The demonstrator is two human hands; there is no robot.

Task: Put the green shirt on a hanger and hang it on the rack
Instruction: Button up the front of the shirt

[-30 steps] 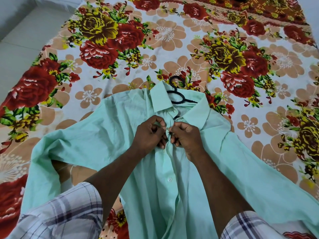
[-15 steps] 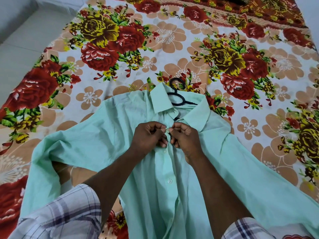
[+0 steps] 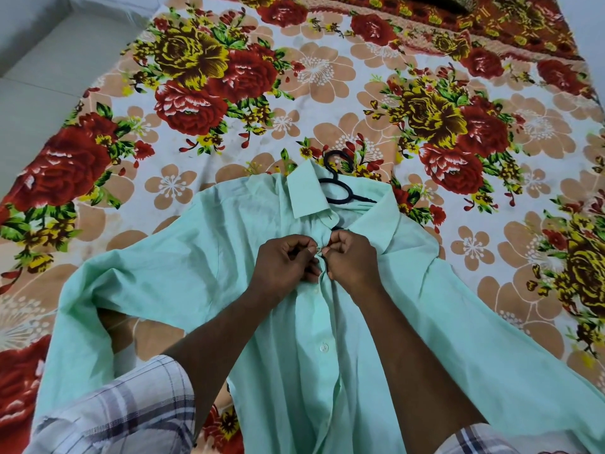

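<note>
Green shirt (image 3: 409, 306) flat on floral bedsheet (image 3: 229, 142) w/ black hanger (image 3: 340, 188) inside collar, left hand (image 3: 284, 263) & right hand (image 3: 352, 257) both pinched shut on top-button placket; fabric looks thin, limp, light, so probably lift by hanger hook, not cloth.

Both hands, left hand (image 3: 284, 263) and right hand (image 3: 352, 260), have crept slightly up the placket toward the collar (image 3: 309, 194).

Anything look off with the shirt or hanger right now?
Nothing damaged. The green shirt lies rumpled on the floral bedsheet, its left collar point flipped up; the black hanger sits inside the neck.
</note>
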